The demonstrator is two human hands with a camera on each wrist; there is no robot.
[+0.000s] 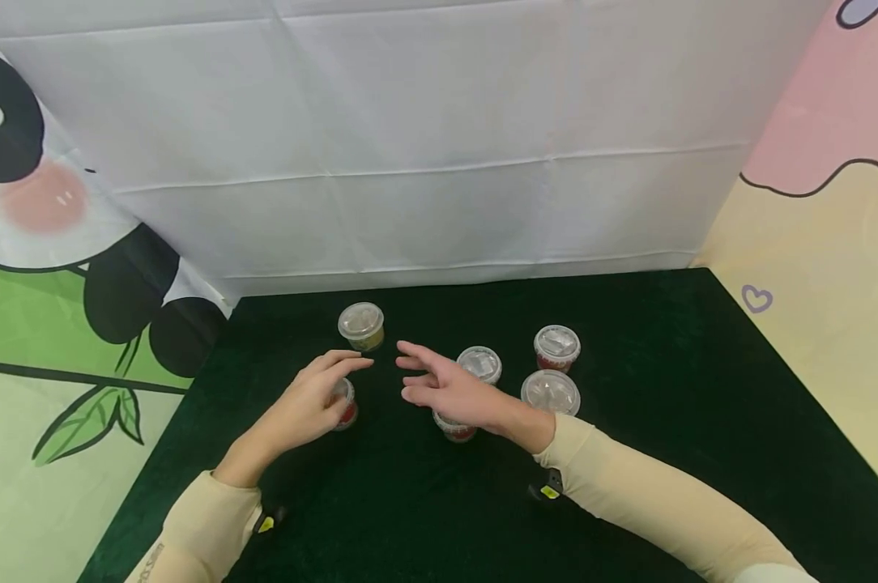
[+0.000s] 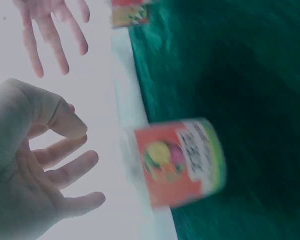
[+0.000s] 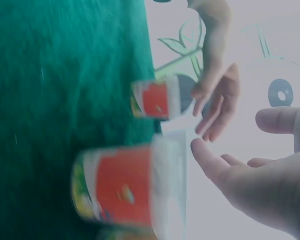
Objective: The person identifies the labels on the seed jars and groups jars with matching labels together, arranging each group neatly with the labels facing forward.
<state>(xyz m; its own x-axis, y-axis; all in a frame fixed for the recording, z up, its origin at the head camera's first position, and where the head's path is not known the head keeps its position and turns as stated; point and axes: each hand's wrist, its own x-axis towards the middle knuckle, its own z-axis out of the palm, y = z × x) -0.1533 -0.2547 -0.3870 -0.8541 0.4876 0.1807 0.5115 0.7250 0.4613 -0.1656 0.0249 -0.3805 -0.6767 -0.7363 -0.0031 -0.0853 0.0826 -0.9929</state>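
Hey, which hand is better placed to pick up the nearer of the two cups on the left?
Probably the left hand: it partly hides that cup in the head view, holding nothing. The right hand, also empty, is farther away.

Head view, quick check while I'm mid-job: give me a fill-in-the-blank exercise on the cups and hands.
1. The tablecloth is dark ____.
2. In total, ____ cups are visible on it.
3. The number of cups gripped by the left hand and right hand is ____.
4. From the gap between the hands, more cups stand to the person's ____.

Missing words: green; six; zero; right.
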